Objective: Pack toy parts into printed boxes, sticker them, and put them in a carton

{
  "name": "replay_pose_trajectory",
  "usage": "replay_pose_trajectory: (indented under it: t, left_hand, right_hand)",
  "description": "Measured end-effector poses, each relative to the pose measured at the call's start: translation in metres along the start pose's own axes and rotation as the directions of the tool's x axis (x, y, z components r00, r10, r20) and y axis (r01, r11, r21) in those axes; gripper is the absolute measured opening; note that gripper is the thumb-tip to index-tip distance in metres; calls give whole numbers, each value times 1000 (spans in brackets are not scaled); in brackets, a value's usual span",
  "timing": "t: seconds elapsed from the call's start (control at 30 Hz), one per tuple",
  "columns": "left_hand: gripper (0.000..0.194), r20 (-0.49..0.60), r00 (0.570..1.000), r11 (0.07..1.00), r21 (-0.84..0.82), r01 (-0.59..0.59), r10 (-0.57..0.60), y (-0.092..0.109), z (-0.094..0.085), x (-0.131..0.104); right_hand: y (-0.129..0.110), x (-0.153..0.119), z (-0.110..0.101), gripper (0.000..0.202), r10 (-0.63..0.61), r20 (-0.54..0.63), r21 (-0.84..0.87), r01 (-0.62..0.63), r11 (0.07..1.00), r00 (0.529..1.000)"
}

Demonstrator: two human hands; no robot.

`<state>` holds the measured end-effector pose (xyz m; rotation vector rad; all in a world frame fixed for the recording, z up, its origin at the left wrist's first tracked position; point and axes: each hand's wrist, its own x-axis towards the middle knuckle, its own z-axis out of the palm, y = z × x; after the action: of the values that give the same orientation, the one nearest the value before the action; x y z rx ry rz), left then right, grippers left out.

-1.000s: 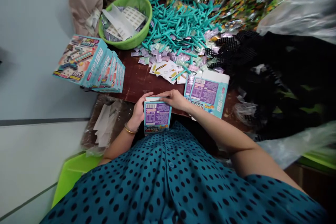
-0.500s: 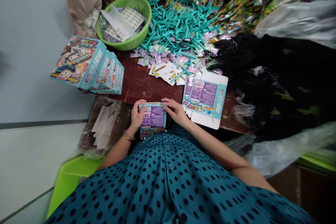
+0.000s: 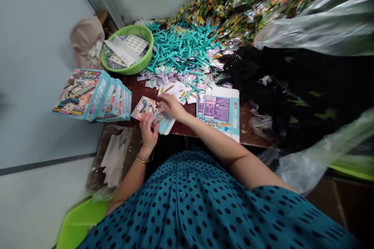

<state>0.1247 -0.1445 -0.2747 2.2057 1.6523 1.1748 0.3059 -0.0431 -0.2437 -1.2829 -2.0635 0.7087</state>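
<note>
A small printed cardboard box (image 3: 142, 106) lies tilted at the table's front edge, its picture side up. A light blue flap (image 3: 167, 125) sticks out from its right end. My left hand (image 3: 149, 129) grips the near side of this box with bent fingers. Reaching over the box's right part, my right hand (image 3: 173, 108) has its fingers stretched out and slightly apart; whether its fingertips press on the box is hard to tell. To the right, flat unfolded boxes (image 3: 217, 109) lie purple side up, partly under my right forearm.
Filled boxes (image 3: 77, 93) stand in a leaning row at the left. Behind are a green basket (image 3: 143, 64), a heap of turquoise sticks (image 3: 184, 46), small sachets (image 3: 169, 77) and printed cards (image 3: 172, 90). Black grid pieces (image 3: 233, 64) and plastic bags (image 3: 315, 35) spread at the right.
The box has gone from upright at the table's edge, purple side showing, to lying picture side up further left. My right hand has moved left and over it. The camera view has shifted.
</note>
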Motion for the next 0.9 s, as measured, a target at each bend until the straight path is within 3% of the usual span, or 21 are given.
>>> replay_pose_trajectory:
  t: [0.07, 0.13, 0.27, 0.37, 0.43, 0.5, 0.57, 0.63, 0.67, 0.77, 0.83, 0.9]
  left_hand:
    - [72, 265, 964, 983, 165, -75, 29, -6, 11, -13]
    - [96, 427, 904, 955, 256, -149, 26, -8, 14, -17]
    - [96, 521, 853, 933, 284, -220, 42, -8, 3, -11]
    - [93, 585, 806, 929, 244, -279, 88, -10, -4, -7]
    - [82, 591, 799, 938, 201, -282, 113, -12, -8, -6]
    - [60, 517, 844, 960, 131, -246, 145, -14, -13, -2]
    - [41, 352, 922, 984, 18, -177, 159, -13, -21, 9]
    - [38, 135, 988, 991, -121, -55, 72, -9, -32, 25]
    - [40, 31, 999, 983, -184, 25, -19, -7, -38, 35]
    - [45, -133, 954, 922, -323, 215, -269, 1, -48, 60]
    - [46, -155, 937, 903, -352, 245, -314, 6, -48, 69]
    - [47, -166, 936, 904, -356, 236, -309, 9, -47, 69]
  right_hand:
    - [36, 25, -2, 43, 59, 8, -187, -56, 981, 998]
    - [60, 40, -7, 43, 55, 95, -327, -21, 945, 994]
    - [75, 44, -11, 33, 31, 205, -362, 47, 931, 978]
    - [78, 42, -14, 28, 62, 187, -362, 10, 932, 980]
    - [83, 39, -21, 27, 91, 145, -330, -39, 943, 985]
    - [88, 34, -32, 28, 89, 31, -170, -83, 982, 996]
    - [85, 24, -47, 28, 89, -186, 85, -74, 994, 979]
    - [72, 10, -61, 30, 79, -382, 272, 30, 962, 921]
    - [60, 3, -66, 31, 44, -422, 308, 98, 946, 905]
    - [18, -11, -65, 32, -232, -297, 241, 307, 921, 926]
    - [-6, -10, -56, 30, -388, -155, 125, 408, 905, 909]
    - [-18, -1, -49, 29, -455, -109, 64, 463, 884, 884]
